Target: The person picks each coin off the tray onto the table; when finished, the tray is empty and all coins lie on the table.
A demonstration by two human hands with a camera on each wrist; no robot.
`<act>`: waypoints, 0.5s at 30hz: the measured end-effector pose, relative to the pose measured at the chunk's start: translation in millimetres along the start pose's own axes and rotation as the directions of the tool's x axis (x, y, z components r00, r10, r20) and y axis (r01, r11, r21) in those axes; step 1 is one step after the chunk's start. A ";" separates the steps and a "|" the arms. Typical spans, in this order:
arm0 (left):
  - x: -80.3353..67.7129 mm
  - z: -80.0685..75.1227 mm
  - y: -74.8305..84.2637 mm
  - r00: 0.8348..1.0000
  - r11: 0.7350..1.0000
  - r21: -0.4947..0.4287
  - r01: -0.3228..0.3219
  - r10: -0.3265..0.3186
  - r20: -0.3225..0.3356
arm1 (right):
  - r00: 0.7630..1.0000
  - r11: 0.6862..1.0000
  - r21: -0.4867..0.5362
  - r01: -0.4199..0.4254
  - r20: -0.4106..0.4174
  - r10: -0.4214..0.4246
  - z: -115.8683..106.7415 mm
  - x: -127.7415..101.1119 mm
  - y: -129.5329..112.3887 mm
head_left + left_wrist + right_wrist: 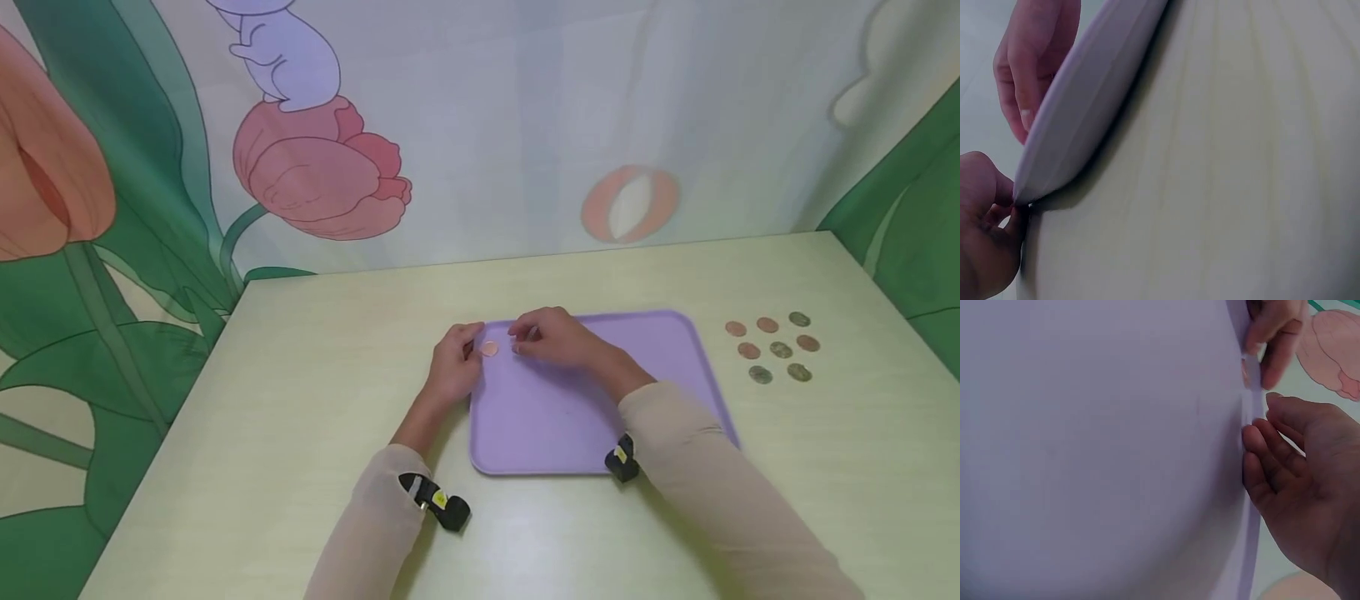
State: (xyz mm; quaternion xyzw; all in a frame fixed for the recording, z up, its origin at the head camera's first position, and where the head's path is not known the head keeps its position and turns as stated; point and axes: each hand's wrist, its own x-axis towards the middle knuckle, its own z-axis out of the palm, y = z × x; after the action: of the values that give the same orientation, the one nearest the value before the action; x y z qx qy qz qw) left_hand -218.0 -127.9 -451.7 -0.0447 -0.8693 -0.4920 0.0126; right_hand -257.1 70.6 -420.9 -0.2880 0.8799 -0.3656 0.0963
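Observation:
A lilac tray (555, 433) lies on the table with a copper-coloured coin (490, 348) inside its far left corner. My left hand (454, 365) is at that corner; in the left wrist view the thumb and a finger pinch the tray's rim. Just right of the coin, my right hand (558, 337) hovers over the tray with fingers loosely bent. Nothing shows between its fingers in the right wrist view, where the coin (1245, 373) appears beyond the fingertips, close by the left hand (1279, 337).
Several copper and dull brassy coins (780, 350) lie spread on the pale table (337, 367) to the right of the tray. Behind the table hangs a printed curtain (480, 125) with flowers and a rabbit-like figure. A small black camera sits on each sleeve.

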 end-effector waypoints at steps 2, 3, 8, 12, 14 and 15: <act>-0.1 -1.1 -1.1 1.000 1.000 -0.011 -0.013 0.013 -0.005 | 1.000 1.000 -0.015 0.007 0.002 -0.007 6.2 4.2 -3.0; -0.2 -1.5 -1.5 1.000 1.000 -0.019 -0.017 0.017 -0.006 | 1.000 1.000 -0.027 0.012 0.002 -0.012 9.1 6.0 -4.1; -0.3 -2.1 -3.0 1.000 0.999 -0.047 -0.021 0.021 0.008 | 1.000 0.999 -0.034 -0.019 -0.001 0.019 18.0 11.3 -10.2; -0.2 -1.4 -2.7 1.000 0.999 -0.047 -0.024 0.024 0.001 | 0.999 0.998 -0.038 -0.039 -0.014 0.039 22.5 13.5 -11.3; -0.1 -0.9 -1.7 0.999 0.998 -0.049 -0.033 0.033 -0.002 | 0.998 0.997 -0.051 -0.054 -0.031 0.053 25.0 14.7 -10.7; 0.1 -0.5 -1.3 0.999 0.998 -0.048 -0.039 0.039 -0.003 | 0.997 0.996 -0.058 -0.063 -0.043 0.061 26.2 15.2 -10.3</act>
State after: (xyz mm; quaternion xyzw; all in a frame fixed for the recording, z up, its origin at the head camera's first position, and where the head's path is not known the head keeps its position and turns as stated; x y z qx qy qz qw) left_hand -218.3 -129.0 -452.6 -0.0614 -0.8562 -0.5125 0.0219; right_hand -255.0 40.6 -431.8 -0.2557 0.9006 -0.3419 0.0809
